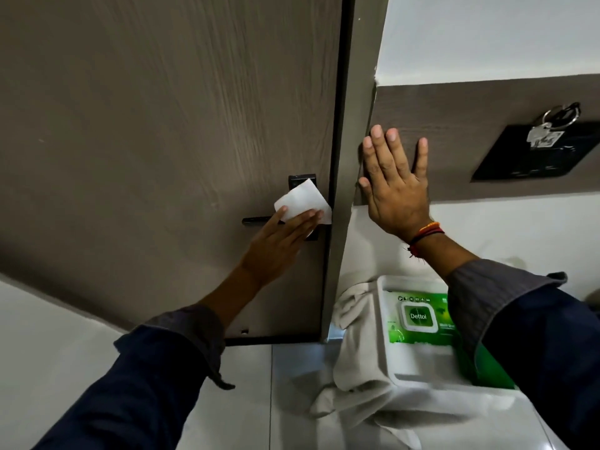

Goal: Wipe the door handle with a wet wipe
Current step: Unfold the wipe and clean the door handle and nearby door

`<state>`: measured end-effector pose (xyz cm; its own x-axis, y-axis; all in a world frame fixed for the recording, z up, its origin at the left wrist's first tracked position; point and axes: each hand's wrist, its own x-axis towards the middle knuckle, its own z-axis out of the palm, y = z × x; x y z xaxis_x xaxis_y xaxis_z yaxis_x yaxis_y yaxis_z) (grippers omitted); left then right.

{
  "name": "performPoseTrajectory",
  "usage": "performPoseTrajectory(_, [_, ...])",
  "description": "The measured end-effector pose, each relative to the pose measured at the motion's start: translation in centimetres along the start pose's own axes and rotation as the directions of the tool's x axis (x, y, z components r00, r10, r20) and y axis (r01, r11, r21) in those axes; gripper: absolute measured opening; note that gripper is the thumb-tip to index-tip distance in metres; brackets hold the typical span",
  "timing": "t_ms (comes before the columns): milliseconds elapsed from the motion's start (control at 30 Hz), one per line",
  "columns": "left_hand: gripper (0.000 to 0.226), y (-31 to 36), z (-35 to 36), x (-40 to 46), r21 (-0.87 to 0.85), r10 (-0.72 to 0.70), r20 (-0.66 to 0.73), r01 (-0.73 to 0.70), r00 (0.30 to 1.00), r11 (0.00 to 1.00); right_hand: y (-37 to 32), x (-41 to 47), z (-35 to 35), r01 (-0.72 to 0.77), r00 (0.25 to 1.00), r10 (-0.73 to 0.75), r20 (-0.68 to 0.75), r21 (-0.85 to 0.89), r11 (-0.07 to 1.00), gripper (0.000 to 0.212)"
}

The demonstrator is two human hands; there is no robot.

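**Wipe pressed flat on the lock plate, lever running left from the hand**

Pressed under the flat fingers of the left hand point(282, 238), the wipe point(303, 201) is held against the door rather than pinched; the fingers are laid out together along its lower edge, with no closed fist formed. The wipe is spread over the dark backplate of the handle point(256, 220), at the centre of the frame, just beside the door's right edge. Only the top corner of the plate is seen above the wipe, and a small part below the hand.

The lever is seen as a dark bar stretching horizontally towards the left of the frame from under the fingers. Its long axis is thus level, and its free end lies to the left of the grip, while its pivot is hidden beneath the wipe and hand. It is judged that the lever itself has yet to be covered, so a sweep leftward along that axis would be called for, with the wipe wrapped over the bar.

The right hand point(394, 186) is laid open, palm flat, on the brown wall panel point(470, 125) right of the door frame, fingers spread and nothing held. It is well apart from the handle, so the left hand is plainly the nearer one.

A green pack point(418, 319) of wipes is seen at lower right, in a white tray, beside a pale cloth point(357, 345)
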<state>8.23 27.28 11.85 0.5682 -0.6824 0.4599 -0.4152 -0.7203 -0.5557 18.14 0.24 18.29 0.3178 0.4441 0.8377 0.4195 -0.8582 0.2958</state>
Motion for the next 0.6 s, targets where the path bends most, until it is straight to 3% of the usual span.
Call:
performPoseTrajectory(233, [0.058,-3.1,0.2,-4.1,-0.073,-0.034,0.000,0.034,0.999,0.997,0.0,-0.5,0.5,-0.025,1.000,0.025,-0.004,-0.021,0.999,0.068])
performPoseTrajectory(500, [0.055,-0.8,0.8,-0.6,-0.074,-0.037,-0.099,0.030,0.994,0.997,-0.1,-0.6,0.5,-0.031,0.999,0.031,0.010,-0.037,0.999,0.067])
performPoseTrajectory(600, [0.059,-2.2,0.7,-3.4,-0.088,-0.098,-0.060,0.093,0.993,0.992,-0.1,-0.5,0.4,-0.035,0.999,0.035,0.011,-0.039,0.999,0.067])
